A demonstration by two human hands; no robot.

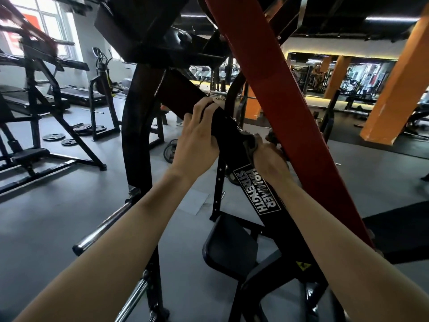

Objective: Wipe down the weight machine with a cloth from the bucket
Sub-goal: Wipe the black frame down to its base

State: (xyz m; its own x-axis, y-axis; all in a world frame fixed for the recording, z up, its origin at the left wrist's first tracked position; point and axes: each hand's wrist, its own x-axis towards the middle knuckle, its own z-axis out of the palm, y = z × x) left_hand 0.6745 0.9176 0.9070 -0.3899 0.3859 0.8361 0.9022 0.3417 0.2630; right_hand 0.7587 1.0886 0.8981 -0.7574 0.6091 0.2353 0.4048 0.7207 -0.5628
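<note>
The weight machine fills the centre of the head view: a slanted black beam with white lettering, a red diagonal bar beside it, and a black seat pad below. My left hand wraps around the black beam high up, fingers curled over its top edge. My right hand presses a dark grey cloth against the beam just below the left hand, between the beam and the red bar. Most of the cloth is hidden under that hand. No bucket is in view.
Chrome bars stick out low on the left. Weight plates lie on the grey floor near black racks. Orange pillars and a mirror wall stand at the right. A black mat lies at the right.
</note>
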